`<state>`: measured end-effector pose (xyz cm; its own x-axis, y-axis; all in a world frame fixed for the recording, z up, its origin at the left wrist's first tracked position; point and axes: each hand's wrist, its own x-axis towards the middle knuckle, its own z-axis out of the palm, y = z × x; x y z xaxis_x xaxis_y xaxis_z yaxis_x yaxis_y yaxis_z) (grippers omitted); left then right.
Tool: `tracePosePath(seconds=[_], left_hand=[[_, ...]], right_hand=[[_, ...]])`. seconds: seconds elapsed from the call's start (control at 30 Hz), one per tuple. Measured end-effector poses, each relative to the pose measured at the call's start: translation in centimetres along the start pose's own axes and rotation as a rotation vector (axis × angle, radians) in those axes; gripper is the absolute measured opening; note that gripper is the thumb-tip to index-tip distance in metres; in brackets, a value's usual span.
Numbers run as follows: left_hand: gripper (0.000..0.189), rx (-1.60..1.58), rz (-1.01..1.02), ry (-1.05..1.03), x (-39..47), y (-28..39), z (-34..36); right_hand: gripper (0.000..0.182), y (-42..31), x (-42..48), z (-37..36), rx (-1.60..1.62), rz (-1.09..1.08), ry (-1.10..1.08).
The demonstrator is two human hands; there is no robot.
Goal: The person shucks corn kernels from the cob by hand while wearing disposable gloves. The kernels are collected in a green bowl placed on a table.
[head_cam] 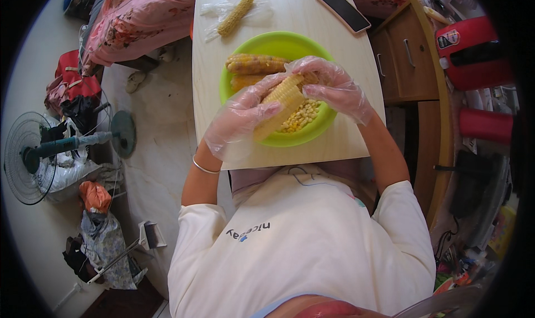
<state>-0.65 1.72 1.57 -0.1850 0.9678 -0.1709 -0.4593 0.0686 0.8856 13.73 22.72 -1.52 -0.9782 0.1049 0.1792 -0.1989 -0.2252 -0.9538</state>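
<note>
Both my hands wear clear plastic gloves above a lime-green basin (288, 38). My left hand (250, 105) is wrapped around a pale yellow ear of corn (286, 94), which slants up to the right. At its upper end my right hand (330, 84) has curled fingers and thumb against the cob; whether loose kernels lie inside that hand is hidden. Loose white and yellow kernels (303, 116) lie in the basin's near right part. Along its far left side rest a purple-flecked ear of corn (257, 64) and a yellower ear (244, 82), partly covered by my left hand.
A stripped corncob (236, 15) lies on crumpled clear plastic (261, 8) at the far left of the pale wooden table (351, 142). A smartphone (342, 9) lies at the far right. Wooden drawers (401, 59) stand right of the table; a fan (33, 159) is off to the left.
</note>
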Motion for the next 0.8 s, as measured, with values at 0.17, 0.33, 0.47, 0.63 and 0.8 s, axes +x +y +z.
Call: tracePosePath(seconds=[0.17,0.33,0.47,0.63,0.8], left_hand=[[0.063,-0.107,-0.111,0.007,-0.6,0.9,0.8],[0.064,-0.134,-0.171,0.134,-0.9,0.6,0.6],[0.067,-0.229,-0.123,0.095,-0.7,1.1,1.3],[0.077,0.018,-0.103,-0.077,0.1,-0.5,0.0],[0.082,0.02,-0.185,-0.033,0.2,-0.8,-0.3]], right_hand=[[0.038,-0.3,0.0,0.1,0.05,-0.057,0.01],[0.037,-0.1,0.1,0.0,0.053,-0.084,-0.024],[0.036,0.0,0.1,-0.4,0.114,-0.1,-0.073],[0.036,0.3,0.0,0.3,0.058,-0.054,-0.04],[0.033,-0.4,0.2,1.5,0.116,0.004,0.026]])
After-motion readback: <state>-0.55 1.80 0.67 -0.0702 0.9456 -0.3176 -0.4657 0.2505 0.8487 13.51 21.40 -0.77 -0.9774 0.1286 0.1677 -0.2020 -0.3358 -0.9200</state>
